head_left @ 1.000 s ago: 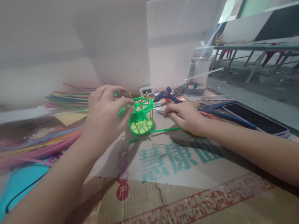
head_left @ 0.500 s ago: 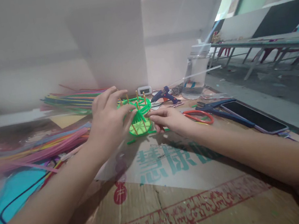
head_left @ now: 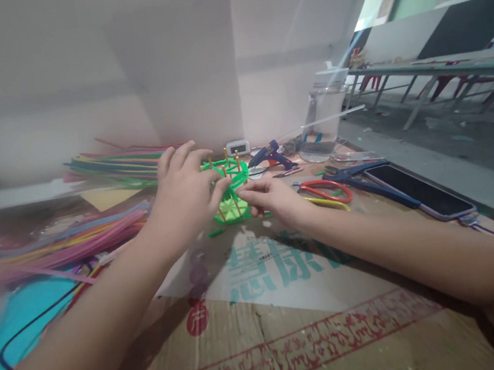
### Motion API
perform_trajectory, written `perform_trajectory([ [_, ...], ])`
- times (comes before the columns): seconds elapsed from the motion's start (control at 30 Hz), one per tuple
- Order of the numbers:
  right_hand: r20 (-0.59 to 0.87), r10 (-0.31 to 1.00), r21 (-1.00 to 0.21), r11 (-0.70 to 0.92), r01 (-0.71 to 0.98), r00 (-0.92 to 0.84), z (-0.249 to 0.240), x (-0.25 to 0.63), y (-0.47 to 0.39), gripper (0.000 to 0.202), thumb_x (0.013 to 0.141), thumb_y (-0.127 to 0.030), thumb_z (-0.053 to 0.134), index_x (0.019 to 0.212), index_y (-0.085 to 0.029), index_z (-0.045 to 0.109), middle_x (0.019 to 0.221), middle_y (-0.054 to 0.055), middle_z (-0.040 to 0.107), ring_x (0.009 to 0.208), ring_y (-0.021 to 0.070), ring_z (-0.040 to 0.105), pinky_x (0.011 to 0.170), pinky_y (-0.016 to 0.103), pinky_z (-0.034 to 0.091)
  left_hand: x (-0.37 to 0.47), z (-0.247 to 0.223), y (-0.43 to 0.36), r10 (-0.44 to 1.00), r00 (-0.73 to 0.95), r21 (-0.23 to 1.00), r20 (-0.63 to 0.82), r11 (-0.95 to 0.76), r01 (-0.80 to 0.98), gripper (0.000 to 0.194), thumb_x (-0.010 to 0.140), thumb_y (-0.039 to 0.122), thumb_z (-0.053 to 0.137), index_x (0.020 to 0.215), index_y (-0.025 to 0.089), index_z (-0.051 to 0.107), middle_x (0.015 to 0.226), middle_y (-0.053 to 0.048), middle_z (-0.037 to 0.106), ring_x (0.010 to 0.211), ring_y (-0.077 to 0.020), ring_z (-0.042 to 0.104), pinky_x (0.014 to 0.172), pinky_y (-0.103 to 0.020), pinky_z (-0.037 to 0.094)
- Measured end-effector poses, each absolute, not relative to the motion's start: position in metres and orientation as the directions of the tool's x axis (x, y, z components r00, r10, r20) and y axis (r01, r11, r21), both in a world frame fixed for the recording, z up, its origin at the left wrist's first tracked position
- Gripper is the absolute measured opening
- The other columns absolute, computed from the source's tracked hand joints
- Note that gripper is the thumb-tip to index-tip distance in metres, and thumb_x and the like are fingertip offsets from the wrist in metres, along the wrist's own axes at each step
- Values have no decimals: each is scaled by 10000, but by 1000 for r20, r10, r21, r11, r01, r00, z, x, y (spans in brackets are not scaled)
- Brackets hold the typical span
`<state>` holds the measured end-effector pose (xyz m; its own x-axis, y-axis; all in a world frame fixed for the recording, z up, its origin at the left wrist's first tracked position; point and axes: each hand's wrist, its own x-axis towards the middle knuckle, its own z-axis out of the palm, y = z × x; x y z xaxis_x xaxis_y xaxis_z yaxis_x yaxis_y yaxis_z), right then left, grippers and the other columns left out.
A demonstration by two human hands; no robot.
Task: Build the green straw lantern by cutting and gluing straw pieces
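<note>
A small round frame of fuzzy green pipe cleaner (head_left: 240, 177) and upright wooden sticks stands on a yellow-green base (head_left: 233, 209). My left hand (head_left: 187, 184) is curled around its left side, thumb and forefinger closed at the front on the green frame; the other fingers partly hide it. From the right, my right hand (head_left: 272, 200) pinches at the front of the frame, where a green strand meets the fingertips; the exact grip is too small to see clearly. A short green offcut (head_left: 216, 233) lies in front of the base.
Bundles of coloured pipe cleaners (head_left: 120, 165) lie at left. A blue glue gun (head_left: 270, 156), small digital clock (head_left: 238, 147) and clear water bottle (head_left: 318, 117) stand behind. Red-handled scissors (head_left: 328, 189), blue-handled pliers (head_left: 356, 177) and a phone (head_left: 420, 191) are at right. Printed cardboard (head_left: 234, 358) covers the front.
My right hand has shifted slightly left, its fingertips nearer my left thumb. My left hand has turned a little and covers more of the frame's left side.
</note>
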<state>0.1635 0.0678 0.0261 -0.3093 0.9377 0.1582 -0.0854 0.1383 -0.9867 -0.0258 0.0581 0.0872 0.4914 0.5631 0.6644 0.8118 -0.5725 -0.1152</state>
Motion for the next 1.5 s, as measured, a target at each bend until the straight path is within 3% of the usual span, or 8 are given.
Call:
perform_trajectory([
  [0.6, 81, 945, -989, 36, -146, -317, 30, 160, 70, 313, 712, -439, 791, 754, -183, 616, 536, -72, 490, 488, 82, 418, 498, 238, 325, -26, 80, 62, 576, 512, -126, 637, -578, 806, 292, 945, 352, 534, 860, 235, 787, 1252, -106, 668, 1308, -362, 472, 1117, -627, 293],
  [0.73, 260, 924, -961, 277, 19, -282, 43, 171, 64, 248, 775, -420, 742, 782, -189, 653, 653, -39, 544, 597, 106, 464, 600, 266, 399, -27, 80, 62, 573, 503, -113, 647, -580, 807, 272, 943, 357, 544, 851, 254, 778, 1239, -83, 671, 1307, -344, 476, 1127, -612, 289],
  [0.9, 548, 786, -810, 584, 51, -288, 84, 189, 45, 247, 859, -425, 691, 774, -203, 622, 1033, 43, 663, 1004, 172, 605, 874, 316, 464, -26, 81, 62, 580, 496, -93, 646, -585, 805, 243, 931, 358, 571, 825, 264, 769, 1230, -68, 673, 1294, -339, 482, 1125, -604, 287],
  [1.0, 530, 798, -839, 543, -37, -289, 112, 199, 30, 246, 908, -443, 646, 831, -222, 570, 810, -4, 636, 790, 135, 634, 736, 285, 497, -26, 81, 63, 582, 491, -89, 649, -582, 808, 234, 925, 353, 583, 814, 260, 767, 1222, -70, 676, 1288, -342, 488, 1119, -591, 298],
  [1.13, 505, 802, -855, 515, -60, -317, 135, 215, 20, 180, 934, -342, 631, 837, -216, 546, 521, -99, 371, 427, 58, 352, 461, 202, 350, -26, 83, 62, 580, 471, -94, 664, -560, 823, 218, 922, 345, 588, 859, 238, 767, 1232, -92, 666, 1277, -344, 499, 1108, -563, 330],
  [1.2, 501, 804, -834, 547, 70, -320, 139, 224, 21, 134, 929, -258, 615, 819, -196, 570, 502, -97, 349, 416, 55, 303, 427, 199, 281, -26, 86, 59, 579, 469, -100, 667, -554, 826, 225, 933, 348, 573, 899, 233, 764, 1256, -97, 657, 1293, -344, 487, 1109, -559, 334],
  [1.33, 469, 829, -610, 554, 566, -305, 132, 232, 31, 118, 906, -180, 578, 926, -153, 691, 649, -3, 587, 540, 98, 500, 533, 242, 377, -27, 90, 55, 572, 475, -113, 668, -553, 825, 241, 945, 350, 555, 924, 228, 761, 1286, -99, 645, 1317, -349, 466, 1115, -576, 325],
  [1.5, 292, 846, -266, 519, 812, -446, 106, 218, 41, 349, 935, -362, 584, 1237, -220, 689, 842, 51, 726, 691, 170, 610, 625, 283, 392, -28, 87, 59, 561, 478, -118, 676, -558, 822, 272, 940, 385, 564, 867, 219, 767, 1243, -101, 651, 1301, -350, 475, 1115, -564, 330],
])
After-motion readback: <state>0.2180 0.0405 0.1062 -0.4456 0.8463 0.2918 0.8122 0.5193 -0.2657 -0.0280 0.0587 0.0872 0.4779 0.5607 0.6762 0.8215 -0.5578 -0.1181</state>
